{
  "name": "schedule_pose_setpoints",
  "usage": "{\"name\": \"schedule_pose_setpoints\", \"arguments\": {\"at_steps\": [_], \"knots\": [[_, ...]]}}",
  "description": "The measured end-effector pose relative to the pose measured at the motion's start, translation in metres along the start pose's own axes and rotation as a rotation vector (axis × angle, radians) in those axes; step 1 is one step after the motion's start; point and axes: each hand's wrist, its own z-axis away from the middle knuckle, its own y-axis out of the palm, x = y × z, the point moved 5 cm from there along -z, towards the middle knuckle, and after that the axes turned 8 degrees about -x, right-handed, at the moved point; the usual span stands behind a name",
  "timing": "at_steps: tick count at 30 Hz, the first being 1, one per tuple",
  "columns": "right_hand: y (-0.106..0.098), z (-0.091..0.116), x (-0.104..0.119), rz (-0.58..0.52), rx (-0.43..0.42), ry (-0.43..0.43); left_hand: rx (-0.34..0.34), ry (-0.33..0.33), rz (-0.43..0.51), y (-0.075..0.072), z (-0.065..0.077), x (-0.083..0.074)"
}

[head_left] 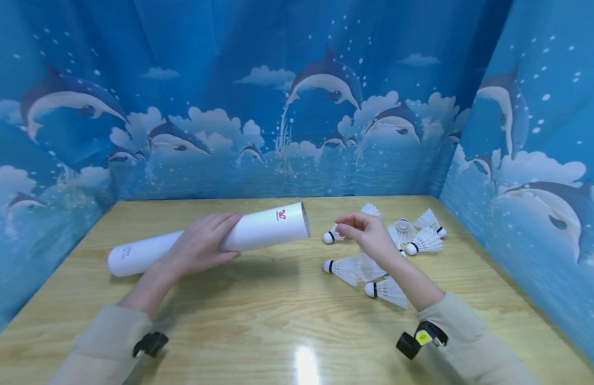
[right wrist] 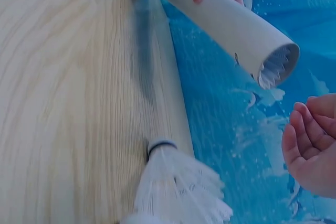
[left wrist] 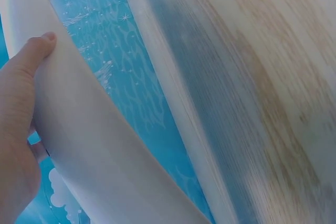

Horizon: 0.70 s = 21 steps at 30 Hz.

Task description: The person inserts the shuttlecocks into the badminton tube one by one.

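Observation:
A white shuttlecock tube (head_left: 265, 227) with a red logo slants up to the right, its left end low by the table. My left hand (head_left: 202, 246) grips it around the middle; in the left wrist view the thumb (left wrist: 44, 45) lies along it. Jagged white feather edges (right wrist: 275, 66) show inside its open end in the right wrist view. My right hand (head_left: 371, 235) hovers over several white shuttlecocks, fingers loosely bent and holding nothing visible. Nearest are a shuttlecock (head_left: 329, 236) by its fingertips and another shuttlecock (head_left: 345, 269) below; the hand hides part of the group.
More shuttlecocks (head_left: 426, 241) lie to the right of the right hand, and one shuttlecock (head_left: 390, 292) sits in front of its forearm. The wooden table (head_left: 258, 331) meets a blue dolphin-print curtain (head_left: 220, 166) at the back and sides.

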Motion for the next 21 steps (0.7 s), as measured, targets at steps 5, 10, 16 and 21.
{"name": "schedule_pose_setpoints", "arguments": {"at_steps": [5,10,16,21], "knots": [[-0.025,0.007,-0.011,0.066,-0.006,0.006,0.009,-0.007,-0.006,0.0,0.0,0.001],[-0.048,0.017,-0.016,0.176,0.009,-0.002,0.014,-0.012,-0.007,0.002,0.0,0.002],[-0.074,0.032,-0.029,0.287,0.043,0.038,0.023,-0.028,-0.007,0.002,0.0,0.002],[-0.089,0.043,-0.042,0.366,0.05,0.046,0.025,-0.036,-0.007,0.001,0.0,0.001]]}}
